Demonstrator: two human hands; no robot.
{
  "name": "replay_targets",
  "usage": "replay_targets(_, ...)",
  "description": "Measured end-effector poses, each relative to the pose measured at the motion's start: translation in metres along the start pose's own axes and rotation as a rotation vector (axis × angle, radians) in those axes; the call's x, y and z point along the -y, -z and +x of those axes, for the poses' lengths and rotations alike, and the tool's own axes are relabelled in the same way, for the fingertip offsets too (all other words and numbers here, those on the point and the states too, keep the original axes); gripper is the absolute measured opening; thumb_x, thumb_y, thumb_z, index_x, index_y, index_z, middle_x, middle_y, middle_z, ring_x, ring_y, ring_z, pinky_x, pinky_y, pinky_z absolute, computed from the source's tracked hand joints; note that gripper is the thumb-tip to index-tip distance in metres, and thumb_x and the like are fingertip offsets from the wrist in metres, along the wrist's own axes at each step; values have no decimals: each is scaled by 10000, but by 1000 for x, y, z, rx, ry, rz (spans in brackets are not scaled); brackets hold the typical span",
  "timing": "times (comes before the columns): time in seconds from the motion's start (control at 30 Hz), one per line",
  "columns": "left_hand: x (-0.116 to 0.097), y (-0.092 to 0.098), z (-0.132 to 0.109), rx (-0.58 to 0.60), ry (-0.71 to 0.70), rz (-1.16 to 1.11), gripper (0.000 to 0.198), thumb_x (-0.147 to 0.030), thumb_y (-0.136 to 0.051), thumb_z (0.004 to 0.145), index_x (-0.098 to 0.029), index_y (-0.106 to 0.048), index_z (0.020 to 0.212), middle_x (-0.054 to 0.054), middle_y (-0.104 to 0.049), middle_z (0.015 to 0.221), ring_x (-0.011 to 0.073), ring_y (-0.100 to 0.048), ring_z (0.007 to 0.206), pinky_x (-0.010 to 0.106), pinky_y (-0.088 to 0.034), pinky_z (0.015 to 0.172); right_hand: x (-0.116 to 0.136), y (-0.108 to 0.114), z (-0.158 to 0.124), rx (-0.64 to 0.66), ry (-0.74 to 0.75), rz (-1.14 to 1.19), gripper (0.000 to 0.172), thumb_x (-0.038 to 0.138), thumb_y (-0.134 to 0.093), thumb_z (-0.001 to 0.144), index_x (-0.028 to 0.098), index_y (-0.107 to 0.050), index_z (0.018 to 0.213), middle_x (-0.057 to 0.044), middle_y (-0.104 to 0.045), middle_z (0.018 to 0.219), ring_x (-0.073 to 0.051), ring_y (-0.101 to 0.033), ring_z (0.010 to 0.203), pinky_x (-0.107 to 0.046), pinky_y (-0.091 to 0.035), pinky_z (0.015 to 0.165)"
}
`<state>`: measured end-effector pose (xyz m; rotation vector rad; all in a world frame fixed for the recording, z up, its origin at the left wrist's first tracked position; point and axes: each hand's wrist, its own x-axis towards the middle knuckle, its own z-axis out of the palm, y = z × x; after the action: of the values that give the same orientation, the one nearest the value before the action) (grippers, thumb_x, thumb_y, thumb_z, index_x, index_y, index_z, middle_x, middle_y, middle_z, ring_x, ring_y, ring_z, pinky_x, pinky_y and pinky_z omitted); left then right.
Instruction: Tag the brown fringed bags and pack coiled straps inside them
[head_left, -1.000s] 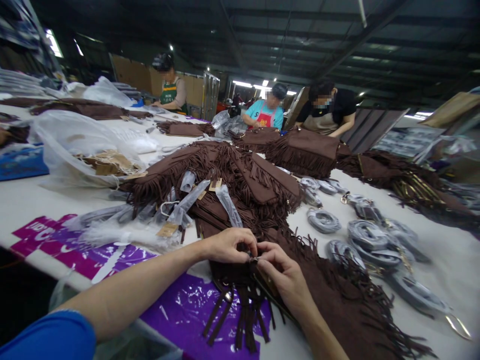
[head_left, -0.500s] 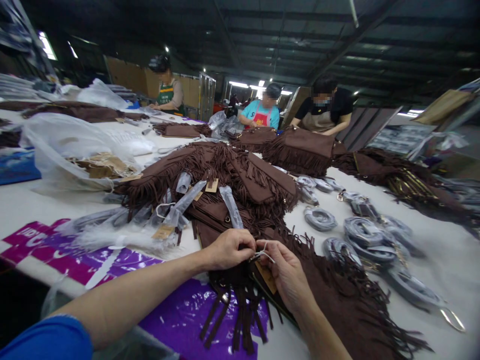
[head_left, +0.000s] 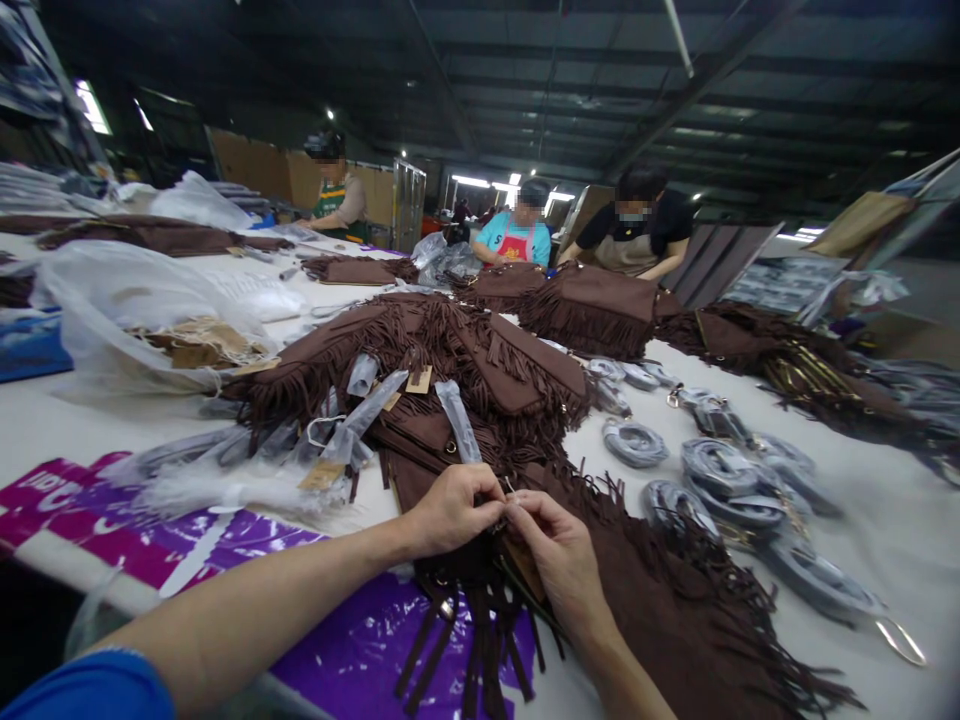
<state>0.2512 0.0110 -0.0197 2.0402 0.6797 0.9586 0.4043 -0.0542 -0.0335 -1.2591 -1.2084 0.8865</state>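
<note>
My left hand point(head_left: 457, 510) is closed in a pinch, its fingertips meeting those of my right hand point(head_left: 561, 555), which is pinched shut as well. A short bit of thin white string point(head_left: 511, 486) shows between them; the rest is hidden by the fingers. Just below, a tan card tag point(head_left: 526, 568) lies partly covered by my right hand. Both hands are over a dark brown fringed bag point(head_left: 660, 610), whose fringe spreads out to the right. Another brown bag point(head_left: 416, 455) lies beyond my left hand, with a plastic-wrapped piece point(head_left: 459, 420) on it.
More fringed bags point(head_left: 525, 365) are heaped ahead. Coiled wrapped straps point(head_left: 724, 468) with metal clasps lie right. To the left are a plastic bag point(head_left: 97, 320) of tags, a bundle of white ties point(head_left: 202, 493) and purple plastic point(head_left: 352, 640). Several co-workers point(head_left: 637, 235) stand across the table.
The looped white string that stood out between my hands is now mostly hidden. My right fingertips have drawn closer to my left ones. The view has shifted slightly.
</note>
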Motion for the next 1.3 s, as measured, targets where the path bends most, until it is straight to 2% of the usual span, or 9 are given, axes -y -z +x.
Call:
replay_targets(0.2, -3, 4, 1, -31, 30, -24, 89, -127, -554, 754, -139, -599, 677, 1, -572, 698, 116, -513, 677, 221, -387, 646, 2, 6, 1, 74, -13, -18, 384, 562, -707, 767, 185, -637, 737, 6, -583, 657, -164, -517, 612, -263, -427, 584)
replay_targets(0.33, -10, 9, 3, 62, 128, -315, 40, -157, -532, 749, -145, -557, 720, -10, -549, 695, 94, -475, 636, 205, -374, 603, 12, 12, 2, 173, -106, -14, 389, 568, -698, 776, 189, -614, 760, 41, -540, 586, -134, -486, 522, -237, -410, 511)
replay_targets(0.47, -14, 10, 6, 144, 378, -756, 133, -256, -587, 744, -165, -491, 755, -39, -547, 615, 52, -393, 472, 169, -257, 443, 22, 23, -1, 218, 30, -118, 234, 438, -634, 848, 204, -640, 863, -34, -666, 872, -208, -629, 814, -303, -510, 753)
replay_targets(0.6, -13, 17, 9, 152, 508, -895, 229, -276, -655, 706, -174, -450, 720, 12, -637, 647, 40, -345, 412, 180, -113, 393, 23, 47, -13, 373, 121, -465, 253, 253, -712, 755, 228, -677, 1005, -90, -582, 1283, -289, -510, 1210, -415, -395, 1043)
replay_targets(0.7, -10, 23, 11, 174, 549, -952, 250, -258, -694, 683, -152, -468, 688, 113, -716, 846, 42, -414, 475, 174, -159, 425, 18, 59, -22, 479, 101, -637, 571, 230, -795, 676, 267, -637, 1223, -108, -456, 1455, -341, -395, 1331, -505, -327, 1102)
replay_targets(0.8, -5, 24, 9, 228, 540, -995, 207, -222, -715, 629, -124, -535, 653, 169, -713, 1019, 87, -535, 618, 189, -298, 509, 17, 57, -23, 489, 234, -657, 376, 250, -681, 824, 273, -666, 1199, -106, -520, 1396, -316, -471, 1272, -468, -390, 1061)
replay_targets(0.97, -9, 26, 7, 330, 385, -860, 118, -216, -623, 653, -106, -661, 672, 160, -689, 1136, 202, -605, 870, 294, -428, 767, 25, 39, -17, 301, 425, -524, 236, 230, -446, 979, 220, -667, 898, -38, -639, 849, -177, -625, 783, -248, -491, 724)
replay_targets(1.1, -23, 30, 6, 449, -18, -391, 142, -136, -549, 701, -160, -688, 701, 83, -694, 1145, 252, -582, 1060, 365, -375, 978, 27, 28, -12, 220, 481, -676, 275, 237, -442, 970, 215, -595, 744, -4, -560, 699, -159, -560, 628, -249, -406, 596)
replay_targets(1.3, -31, 26, 2, 459, -382, 234, 302, -6, -449, 727, -208, -662, 796, 66, -678, 953, 198, -606, 905, 277, -442, 821, 29, 18, -7, 216, 421, -672, 237, 243, -457, 917, 209, -611, 740, -13, -585, 689, -167, -533, 624, -270, -367, 592)
